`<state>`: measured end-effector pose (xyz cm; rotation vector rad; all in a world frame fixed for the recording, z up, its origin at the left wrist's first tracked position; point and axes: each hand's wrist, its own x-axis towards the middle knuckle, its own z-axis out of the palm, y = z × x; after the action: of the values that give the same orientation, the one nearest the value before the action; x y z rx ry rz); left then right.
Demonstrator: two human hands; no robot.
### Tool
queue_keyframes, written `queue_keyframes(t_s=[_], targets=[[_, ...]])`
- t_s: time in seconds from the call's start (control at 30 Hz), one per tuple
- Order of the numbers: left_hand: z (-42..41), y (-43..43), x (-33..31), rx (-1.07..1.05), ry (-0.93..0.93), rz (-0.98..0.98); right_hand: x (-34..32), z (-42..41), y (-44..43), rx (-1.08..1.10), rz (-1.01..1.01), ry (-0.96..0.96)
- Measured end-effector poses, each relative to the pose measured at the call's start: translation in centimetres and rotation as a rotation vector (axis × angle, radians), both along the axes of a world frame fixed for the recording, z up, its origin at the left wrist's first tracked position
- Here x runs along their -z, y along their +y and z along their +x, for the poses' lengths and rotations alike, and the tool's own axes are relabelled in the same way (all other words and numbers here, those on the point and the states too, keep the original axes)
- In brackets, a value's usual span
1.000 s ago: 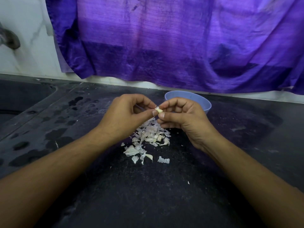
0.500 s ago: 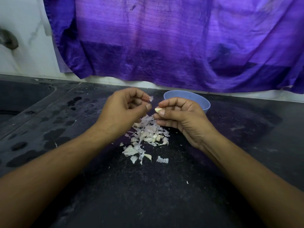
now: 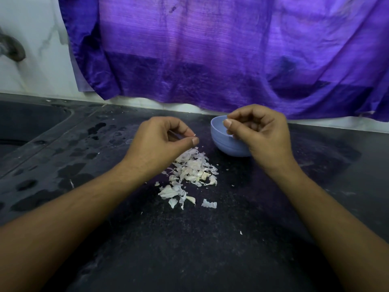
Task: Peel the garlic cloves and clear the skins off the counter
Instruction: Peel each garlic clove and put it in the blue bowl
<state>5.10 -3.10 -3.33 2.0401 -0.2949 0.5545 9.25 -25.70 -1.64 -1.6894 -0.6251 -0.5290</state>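
Left hand (image 3: 162, 142) hovers over the far end of the garlic skins (image 3: 193, 169), fingers curled, thumb tip just under forefinger tip. There's a white skin fleck (image 3: 195, 135) at the forefinger tip; I can't tell if it's pinched or just stuck there. Right hand (image 3: 261, 133) is above the blue bowl (image 3: 223, 144), fingers curled in, thumb and forefinger tips nearly touching over the rim. I can't see a clove in it, so I can't tell if it holds one. The skins lie in a loose pile mid-counter (image 3: 189, 249) between my forearms, with a few scraps toward the near edge. The bowl sits near the back edge, just right of the pile. Sink (image 3: 23, 127) at the left end, purple cloth (image 3: 210, 60) hanging behind.
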Motion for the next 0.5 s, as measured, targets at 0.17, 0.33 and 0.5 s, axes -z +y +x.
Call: queue_keyframes(t_s=[0.17, 0.33, 0.5], targets=[[-0.2, -0.2, -0.1, -0.042, -0.002, 0.023, 0.1, 1.4, -2.0, 0.233, -0.123, -0.128], [-0.3, -0.3, 0.0, -0.047, 0.001, 0.064, 0.9, 2.7, -3.3, 0.365, -0.294, -0.084], [-0.2, -0.1, 0.0, -0.034, -0.007, 0.061, 0.6, 2.1, -2.8, 0.386, -0.277, -0.149]])
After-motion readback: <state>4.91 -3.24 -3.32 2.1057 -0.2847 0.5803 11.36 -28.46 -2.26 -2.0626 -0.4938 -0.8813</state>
